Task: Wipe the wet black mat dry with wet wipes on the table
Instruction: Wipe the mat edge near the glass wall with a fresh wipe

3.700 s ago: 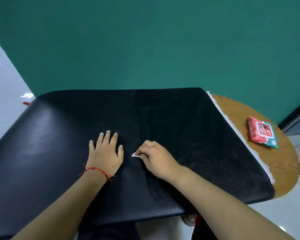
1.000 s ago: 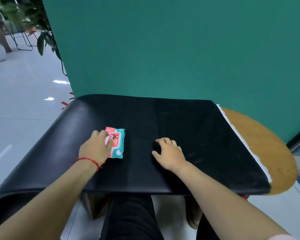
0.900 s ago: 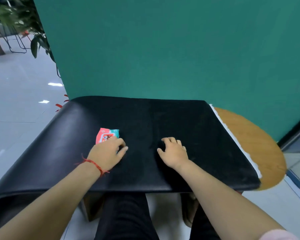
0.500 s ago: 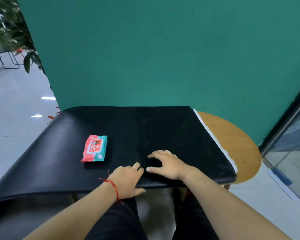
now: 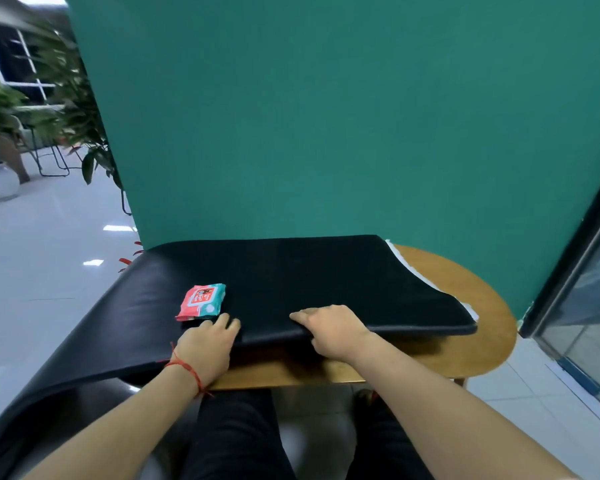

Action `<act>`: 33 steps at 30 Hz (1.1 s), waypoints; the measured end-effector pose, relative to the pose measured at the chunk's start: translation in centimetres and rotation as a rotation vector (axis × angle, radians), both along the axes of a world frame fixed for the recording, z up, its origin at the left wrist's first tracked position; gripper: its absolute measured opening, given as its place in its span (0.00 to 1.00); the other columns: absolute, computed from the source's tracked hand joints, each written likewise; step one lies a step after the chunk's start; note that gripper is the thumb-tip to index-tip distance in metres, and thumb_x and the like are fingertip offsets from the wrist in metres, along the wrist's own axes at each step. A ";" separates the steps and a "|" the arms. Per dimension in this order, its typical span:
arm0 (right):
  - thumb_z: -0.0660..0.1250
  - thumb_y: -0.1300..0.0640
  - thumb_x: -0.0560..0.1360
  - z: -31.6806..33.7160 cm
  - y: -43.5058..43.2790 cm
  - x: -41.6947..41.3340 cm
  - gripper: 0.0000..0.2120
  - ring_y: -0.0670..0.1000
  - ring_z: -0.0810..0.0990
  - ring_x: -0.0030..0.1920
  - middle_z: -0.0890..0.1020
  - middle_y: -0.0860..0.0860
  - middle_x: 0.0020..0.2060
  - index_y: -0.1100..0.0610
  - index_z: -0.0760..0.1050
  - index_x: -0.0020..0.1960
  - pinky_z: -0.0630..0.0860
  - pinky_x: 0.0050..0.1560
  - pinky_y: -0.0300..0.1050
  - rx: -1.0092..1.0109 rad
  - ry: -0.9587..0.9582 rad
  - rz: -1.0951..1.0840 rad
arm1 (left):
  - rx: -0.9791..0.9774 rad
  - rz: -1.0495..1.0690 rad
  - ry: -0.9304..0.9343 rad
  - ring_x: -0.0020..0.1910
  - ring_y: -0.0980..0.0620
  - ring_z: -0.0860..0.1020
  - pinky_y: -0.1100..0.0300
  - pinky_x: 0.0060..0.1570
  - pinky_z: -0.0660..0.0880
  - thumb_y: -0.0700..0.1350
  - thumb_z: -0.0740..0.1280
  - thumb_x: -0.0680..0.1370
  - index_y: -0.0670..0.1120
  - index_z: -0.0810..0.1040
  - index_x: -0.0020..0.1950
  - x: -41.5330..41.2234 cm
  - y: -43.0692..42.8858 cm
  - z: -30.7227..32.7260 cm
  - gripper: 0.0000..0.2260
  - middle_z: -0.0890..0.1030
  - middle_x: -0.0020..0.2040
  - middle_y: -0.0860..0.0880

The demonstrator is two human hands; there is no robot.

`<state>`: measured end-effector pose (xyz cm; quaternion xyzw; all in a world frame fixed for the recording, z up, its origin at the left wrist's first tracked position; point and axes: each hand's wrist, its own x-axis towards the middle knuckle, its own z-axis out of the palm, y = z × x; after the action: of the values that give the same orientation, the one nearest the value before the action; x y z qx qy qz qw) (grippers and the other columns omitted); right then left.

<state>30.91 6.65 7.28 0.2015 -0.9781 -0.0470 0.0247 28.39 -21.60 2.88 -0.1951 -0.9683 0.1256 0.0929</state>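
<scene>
Now the right hand (image 5: 330,330) grips the black mat (image 5: 326,271) at its near edge; the left hand (image 5: 205,342) lies flat beside the wipes pack (image 5: 201,301).

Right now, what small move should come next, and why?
Probably lay the near edge of the black mat flat on the table. The right hand grips that edge, raised off the wood; the left hand is on it too. The wipes pack lies on the mat, and a flat mat should wipe easier.
</scene>
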 end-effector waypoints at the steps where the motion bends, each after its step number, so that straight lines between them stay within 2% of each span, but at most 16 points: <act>1: 0.62 0.59 0.78 0.4 0.0 0.1 0.32 0.57 0.81 0.66 0.76 0.48 0.74 0.45 0.66 0.81 0.79 0.62 0.55 0.002 0.011 -0.002 | -0.020 0.040 -0.016 0.40 0.46 0.83 0.52 0.28 0.78 0.51 0.81 0.62 0.50 0.82 0.67 0.1 -0.8 0.4 0.33 0.84 0.54 0.49; 4: 0.62 0.60 0.78 1.7 0.6 0.4 0.31 0.57 0.83 0.61 0.81 0.49 0.68 0.45 0.67 0.79 0.80 0.60 0.55 0.017 0.050 -0.015 | -0.035 0.075 -0.048 0.50 0.47 0.83 0.51 0.37 0.81 0.54 0.76 0.71 0.52 0.76 0.74 0.4 -0.3 2.0 0.31 0.83 0.59 0.52; 9: 0.63 0.59 0.78 2.9 5.6 1.7 0.30 0.56 0.83 0.60 0.84 0.48 0.63 0.42 0.68 0.78 0.80 0.61 0.54 -0.009 0.042 -0.105 | 0.003 -0.078 -0.035 0.58 0.48 0.81 0.51 0.45 0.81 0.52 0.69 0.78 0.52 0.68 0.80 1.0 5.2 4.2 0.30 0.79 0.68 0.53; 16: 0.64 0.57 0.79 2.0 12.1 4.9 0.28 0.53 0.83 0.59 0.84 0.46 0.61 0.39 0.70 0.76 0.80 0.60 0.50 -0.062 -0.020 -0.204 | 0.018 -0.193 -0.027 0.62 0.47 0.78 0.51 0.50 0.79 0.49 0.64 0.82 0.51 0.63 0.82 2.1 12.0 2.7 0.27 0.76 0.70 0.52; 24: 0.63 0.57 0.74 2.6 18.3 8.6 0.29 0.51 0.83 0.57 0.85 0.41 0.59 0.37 0.74 0.72 0.78 0.56 0.47 0.045 -0.033 -0.284 | 0.089 -0.346 -0.041 0.62 0.45 0.78 0.49 0.52 0.79 0.48 0.64 0.82 0.50 0.65 0.80 4.6 18.7 1.2 0.25 0.77 0.69 0.49; 30: 0.64 0.60 0.76 1.0 22.3 9.9 0.32 0.49 0.80 0.66 0.80 0.39 0.68 0.36 0.71 0.76 0.79 0.61 0.48 0.039 -0.067 -0.427 | 0.082 -0.395 -0.093 0.60 0.43 0.79 0.48 0.55 0.79 0.46 0.64 0.83 0.48 0.67 0.77 4.7 24.3 0.6 0.22 0.79 0.66 0.47; 33: 0.66 0.57 0.75 -0.8 22.2 9.3 0.34 0.51 0.78 0.68 0.77 0.40 0.71 0.37 0.67 0.78 0.79 0.62 0.51 0.046 -0.204 -0.437 | 0.072 -0.387 -0.193 0.61 0.45 0.80 0.48 0.58 0.79 0.57 0.65 0.82 0.50 0.68 0.76 3.8 24.4 -1.6 0.25 0.77 0.68 0.48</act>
<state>40.18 28.87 6.45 -0.0106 -0.9945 -0.0529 -0.0895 32.21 2.79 1.24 -0.3848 -0.9211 0.0514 0.0290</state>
